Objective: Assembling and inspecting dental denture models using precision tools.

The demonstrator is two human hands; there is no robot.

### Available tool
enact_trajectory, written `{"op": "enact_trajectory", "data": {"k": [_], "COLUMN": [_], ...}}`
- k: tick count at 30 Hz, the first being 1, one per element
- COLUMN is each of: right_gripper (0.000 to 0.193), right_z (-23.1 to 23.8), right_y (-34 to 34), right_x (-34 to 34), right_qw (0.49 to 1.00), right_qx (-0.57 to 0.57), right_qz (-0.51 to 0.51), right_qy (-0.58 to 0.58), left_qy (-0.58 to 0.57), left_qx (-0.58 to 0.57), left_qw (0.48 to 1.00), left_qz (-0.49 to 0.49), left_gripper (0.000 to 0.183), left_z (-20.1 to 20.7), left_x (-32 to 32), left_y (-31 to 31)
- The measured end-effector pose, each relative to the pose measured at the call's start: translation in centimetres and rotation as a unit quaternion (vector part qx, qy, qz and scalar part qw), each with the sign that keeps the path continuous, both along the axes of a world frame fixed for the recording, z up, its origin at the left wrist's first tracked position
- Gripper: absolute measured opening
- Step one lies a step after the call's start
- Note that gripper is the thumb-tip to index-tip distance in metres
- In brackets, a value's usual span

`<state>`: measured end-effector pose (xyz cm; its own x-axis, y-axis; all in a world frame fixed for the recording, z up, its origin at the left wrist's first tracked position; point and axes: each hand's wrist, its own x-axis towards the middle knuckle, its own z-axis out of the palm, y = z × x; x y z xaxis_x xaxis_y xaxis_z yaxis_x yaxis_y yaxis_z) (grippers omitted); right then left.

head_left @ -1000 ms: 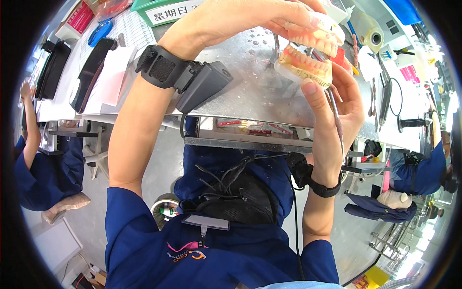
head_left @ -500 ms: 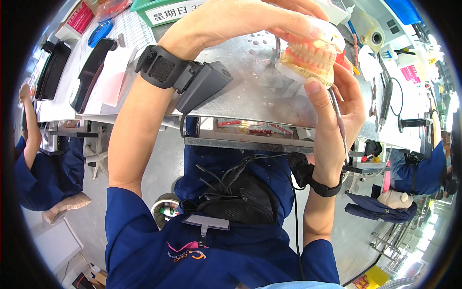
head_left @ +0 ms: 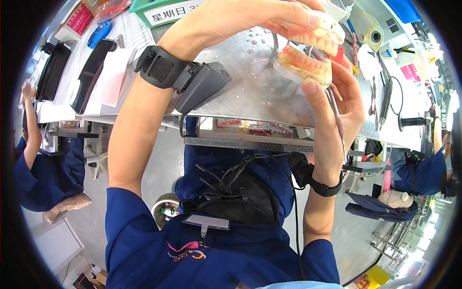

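Grips upper dental cast (head_left: 315, 38) from above in left hand (head_left: 269, 13), lower dental cast (head_left: 302, 67) from below in right hand (head_left: 349, 105) along with a slim tool (head_left: 340, 123); holds both casts apart above the worktop (head_left: 240, 98), past its near edge.

Bright; glare on metal benchtop (head_left: 255, 91); edges bent, corners black (fisheye).

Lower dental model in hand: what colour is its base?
The lower dental model's base is pale yellow with dark markings, whitish at left; best in head view.
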<state>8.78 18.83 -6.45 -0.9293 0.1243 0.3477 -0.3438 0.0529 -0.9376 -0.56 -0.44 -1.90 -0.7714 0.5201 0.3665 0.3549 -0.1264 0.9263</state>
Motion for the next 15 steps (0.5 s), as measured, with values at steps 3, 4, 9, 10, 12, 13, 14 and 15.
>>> {"op": "enact_trajectory", "data": {"k": [3,4,9,10,12,13,14,15], "right_gripper": [0.06,0.06,0.061,0.061,0.06,0.06,0.06,0.06], "right_z": [0.04,0.04,0.03,0.01,-0.02,-0.03,-0.03,-0.01], "right_y": [-0.01,0.01,0.0,0.0,-0.01,0.0,0.02,0.01], "right_x": [-0.02,-0.04,-0.02,-0.03,-0.02,-0.02,0.0,0.01], "right_qw": [1.0,1.0,1.0,1.0,1.0,1.0,1.0,1.0], "right_qx": [0.005,0.009,0.013,0.013,0.01,0.007,0.008,0.006], "right_qz": [-0.004,-0.006,-0.01,-0.009,-0.008,-0.006,-0.007,-0.006], "right_qy": [0.001,0.0,0.0,0.001,0.001,0.0,0.001,-0.002], "left_qy": [0.016,0.016,0.024,0.024,0.022,0.022,0.024,0.027], "left_qx": [0.007,0.007,0.002,0.002,0.002,0.002,0.006,0.01], "left_qw": [0.999,0.999,0.999,0.999,0.999,0.999,0.999,0.999], "left_qz": [-0.026,-0.027,-0.029,-0.028,-0.028,-0.029,-0.031,-0.031], "left_gripper": [0.039,0.039,0.038,0.038,0.038,0.038,0.038,0.038], "left_z": [-0.54,-0.6,-0.6,-0.59,-0.6,-0.73,-0.97,-0.95], "left_x": [-0.77,-0.84,-0.84,-0.82,-0.83,-0.96,-1.19,-1.18], "left_y": [-0.27,-0.26,-0.25,-0.27,-0.28,-0.23,-0.15,-0.09]}}
